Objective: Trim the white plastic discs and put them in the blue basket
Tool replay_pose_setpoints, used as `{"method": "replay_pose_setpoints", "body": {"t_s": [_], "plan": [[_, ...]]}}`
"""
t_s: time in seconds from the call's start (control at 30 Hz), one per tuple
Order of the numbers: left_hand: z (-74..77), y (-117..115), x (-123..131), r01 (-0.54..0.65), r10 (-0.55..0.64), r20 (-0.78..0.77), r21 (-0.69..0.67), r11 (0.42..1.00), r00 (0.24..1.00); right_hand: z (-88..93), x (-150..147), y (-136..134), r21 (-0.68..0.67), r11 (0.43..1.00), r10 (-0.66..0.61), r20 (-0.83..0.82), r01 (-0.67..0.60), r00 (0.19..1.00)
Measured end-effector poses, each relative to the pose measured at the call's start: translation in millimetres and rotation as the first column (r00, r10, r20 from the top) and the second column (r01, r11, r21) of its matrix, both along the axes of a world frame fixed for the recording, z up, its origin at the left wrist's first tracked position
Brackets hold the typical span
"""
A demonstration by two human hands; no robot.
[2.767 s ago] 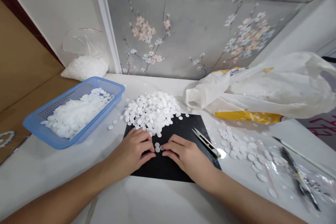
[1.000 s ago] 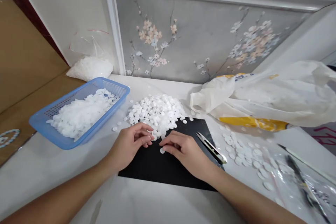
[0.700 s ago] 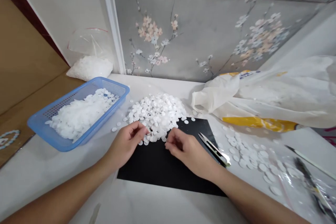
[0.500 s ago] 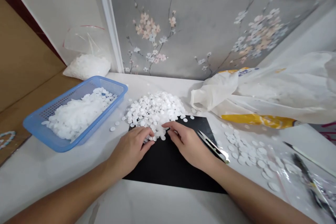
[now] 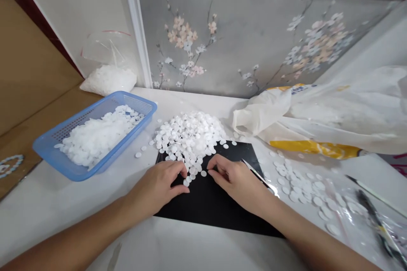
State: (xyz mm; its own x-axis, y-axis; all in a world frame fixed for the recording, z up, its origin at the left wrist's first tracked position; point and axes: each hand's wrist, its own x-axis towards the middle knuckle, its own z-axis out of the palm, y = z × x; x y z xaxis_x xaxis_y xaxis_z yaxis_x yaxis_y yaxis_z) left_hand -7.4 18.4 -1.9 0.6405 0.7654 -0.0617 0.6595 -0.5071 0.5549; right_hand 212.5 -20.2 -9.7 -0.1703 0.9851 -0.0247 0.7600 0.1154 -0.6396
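A heap of small white round discs (image 5: 193,129) lies across the far edge of a black mat (image 5: 203,207), thinning to a short trail of discs toward me. My left hand (image 5: 162,184) rests at the left of that trail, thumb and index finger apart around its near end, with nothing gripped. On the right, my right hand (image 5: 233,178) is low over the mat, its fingers curled and the thumb and index tips close together. A single disc (image 5: 203,173) lies just left of those tips; whether anything is between them I cannot tell.
A blue basket (image 5: 122,146) of white discs stands at the left, a clear bag (image 5: 110,79) behind it. Thread snips (image 5: 262,180) lie beside my right wrist. Further right are loose discs (image 5: 294,184), a white-and-yellow plastic bag (image 5: 318,123) and a black-handled tool (image 5: 370,207).
Both hands have drawn back toward me from the heap, and a few discs have come with them onto the mat. My left thumb and index finger have spread apart. The view has shifted slightly.
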Motion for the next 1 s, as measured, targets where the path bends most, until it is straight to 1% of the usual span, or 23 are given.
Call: {"method": "replay_pose_setpoints", "body": {"t_s": [0.1, 0.2, 0.3, 0.4, 0.57, 0.6, 0.63, 0.67, 0.73, 0.77, 0.83, 0.87, 0.93, 1.0], "plan": [[1.3, 3.3, -2.3, -0.048, 0.047, -0.008, -0.081, 0.996, 0.999, -0.9, 0.3, 2.3, -0.013, 1.000, -0.018, 0.046, 0.019, 0.999], [2.6, 5.8, -4.7, -0.069, 0.070, 0.002, -0.157, 0.985, 0.998, -1.7, -0.9, 2.5, -0.015, 0.999, -0.027, 0.054, 0.028, 0.998], [4.4, 7.6, -6.1, -0.072, 0.075, 0.007, -0.186, 0.980, 0.997, -3.4, -2.7, 1.8, -0.001, 1.000, -0.021, 0.034, 0.022, 0.999], [5.2, 7.6, -5.8, -0.055, 0.057, 0.012, -0.138, 0.989, 0.998, -5.7, -3.2, 1.2, 0.040, 0.999, 0.016, 0.049, -0.018, 0.999], [2.6, 2.2, -3.0, 0.027, -0.027, -0.012, 0.004, 1.000, 1.000, -8.1, -3.8, 0.4, 0.192, 0.970, 0.124, 0.122, -0.146, 0.985], [2.0, 1.0, -2.3, 0.048, -0.047, -0.020, 0.026, 0.999, 0.999, -7.9, -4.8, 0.3, 0.205, 0.969, 0.121, 0.106, -0.140, 0.987], [1.4, -0.1, -1.6, 0.071, -0.069, -0.031, 0.051, 0.996, 0.997, -7.5, -6.2, 0.1, 0.196, 0.974, 0.098, 0.067, -0.109, 0.993], [1.0, -0.9, -0.9, 0.096, -0.093, -0.042, 0.083, 0.992, 0.995, -6.9, -7.9, 0.0, 0.159, 0.986, 0.057, 0.003, -0.057, 0.998], [0.5, -2.0, 0.4, 0.141, -0.134, -0.055, 0.156, 0.978, 0.989, -5.3, -11.2, 0.1, 0.006, 0.999, -0.048, -0.180, 0.050, 0.982], [0.5, -2.4, 1.0, 0.150, -0.143, -0.053, 0.179, 0.972, 0.988, -4.6, -12.6, 0.3, -0.087, 0.993, -0.101, -0.275, 0.080, 0.956], [1.6, -2.9, 1.9, 0.122, -0.122, -0.011, 0.169, 0.978, 0.992, -3.5, -14.3, 1.0, -0.244, 0.966, -0.184, -0.436, 0.081, 0.881], [2.8, -3.1, 2.4, 0.085, -0.089, 0.019, 0.128, 0.988, 0.996, -3.3, -14.6, 1.4, -0.299, 0.952, -0.213, -0.497, 0.065, 0.841], [6.1, -3.3, 3.2, -0.009, 0.010, 0.066, -0.009, 1.000, 0.998, -3.1, -14.8, 2.1, -0.375, 0.927, -0.260, -0.578, 0.031, 0.774], [10.0, -3.0, 3.7, -0.099, 0.117, 0.096, -0.174, 0.980, 0.988, -2.9, -14.8, 2.6, -0.422, 0.907, -0.288, -0.629, -0.006, 0.722]]}}
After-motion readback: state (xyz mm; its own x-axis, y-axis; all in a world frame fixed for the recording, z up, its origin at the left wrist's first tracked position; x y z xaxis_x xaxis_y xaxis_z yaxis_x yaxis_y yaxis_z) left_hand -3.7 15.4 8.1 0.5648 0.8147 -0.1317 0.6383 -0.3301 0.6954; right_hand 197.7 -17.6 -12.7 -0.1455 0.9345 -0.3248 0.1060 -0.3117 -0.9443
